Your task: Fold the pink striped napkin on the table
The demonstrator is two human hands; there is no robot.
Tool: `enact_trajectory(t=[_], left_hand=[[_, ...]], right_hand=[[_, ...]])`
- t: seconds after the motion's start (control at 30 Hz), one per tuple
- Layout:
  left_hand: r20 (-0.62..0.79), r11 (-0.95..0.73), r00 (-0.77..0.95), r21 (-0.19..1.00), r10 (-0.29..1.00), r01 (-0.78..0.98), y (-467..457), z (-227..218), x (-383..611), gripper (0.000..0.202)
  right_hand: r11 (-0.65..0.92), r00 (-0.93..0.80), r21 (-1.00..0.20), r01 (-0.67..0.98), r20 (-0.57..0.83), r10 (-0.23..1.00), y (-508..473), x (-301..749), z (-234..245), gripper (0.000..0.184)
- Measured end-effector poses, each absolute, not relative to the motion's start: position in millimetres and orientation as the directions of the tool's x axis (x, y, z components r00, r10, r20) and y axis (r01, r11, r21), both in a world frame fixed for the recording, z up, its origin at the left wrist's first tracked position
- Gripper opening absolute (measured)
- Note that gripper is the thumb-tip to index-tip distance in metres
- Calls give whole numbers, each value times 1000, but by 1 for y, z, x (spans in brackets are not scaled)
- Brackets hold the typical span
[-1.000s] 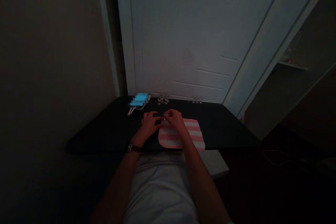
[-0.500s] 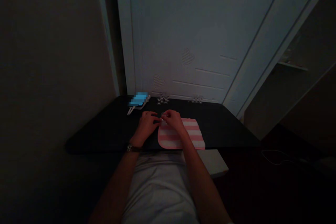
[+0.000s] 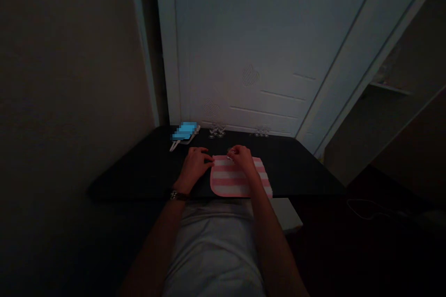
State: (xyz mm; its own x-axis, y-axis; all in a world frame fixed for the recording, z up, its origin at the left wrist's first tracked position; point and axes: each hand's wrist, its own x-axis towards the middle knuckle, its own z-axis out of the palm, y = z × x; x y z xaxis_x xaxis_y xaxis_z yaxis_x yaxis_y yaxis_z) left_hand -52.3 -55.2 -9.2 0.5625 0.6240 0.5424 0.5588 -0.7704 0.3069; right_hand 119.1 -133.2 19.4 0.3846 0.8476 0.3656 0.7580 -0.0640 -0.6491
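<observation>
A pink-and-white striped cloth (image 3: pixel 228 182) lies flat at the front of the black table. At its far left corner, my left hand (image 3: pixel 195 164) rests with fingers apart, fingertips at the cloth's edge. My right hand (image 3: pixel 242 157) is over the cloth's far edge, its fingers closed on a small clear piece (image 3: pixel 229 152). Mostly hidden by the fingers, this piece looks like glass or clear plastic; its exact kind does not show. Similar small clear pieces (image 3: pixel 216 131) stand in a cluster at the back of the table.
Another group of clear pieces (image 3: pixel 261 132) stands further right along the white panel (image 3: pixel 230 46). A phone-like device with a blurred blue screen (image 3: pixel 184 131) leans on a white stand at the back left. Below the black table's (image 3: pixel 296 171) front edge is a pale box-like surface (image 3: pixel 285 213).
My right hand has moved right along the cloth's far edge with the clear piece, away from my left hand. My left hand has stayed nearly in place.
</observation>
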Motion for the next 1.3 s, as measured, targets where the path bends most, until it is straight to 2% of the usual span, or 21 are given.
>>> enact_trajectory(t=[0.4, 0.97, 1.13, 1.3], left_hand=[[539, -767, 555, 343, 634, 543, -50, -15, -51, 14], [541, -776, 562, 352, 625, 523, -49, -16, -52, 15], [547, -789, 573, 354, 610, 502, -50, -15, -52, 14], [537, -783, 575, 355, 618, 510, -49, -13, -53, 11]], right_hand=[[-139, 575, -751, 646, 359, 735, -185, 193, 13, 24], [-247, 667, -717, 652, 388, 636, -202, 204, 18, 24], [-132, 646, -766, 630, 421, 637, -196, 190, 27, 26], [36, 560, -866, 499, 354, 749, -181, 158, 34, 23]])
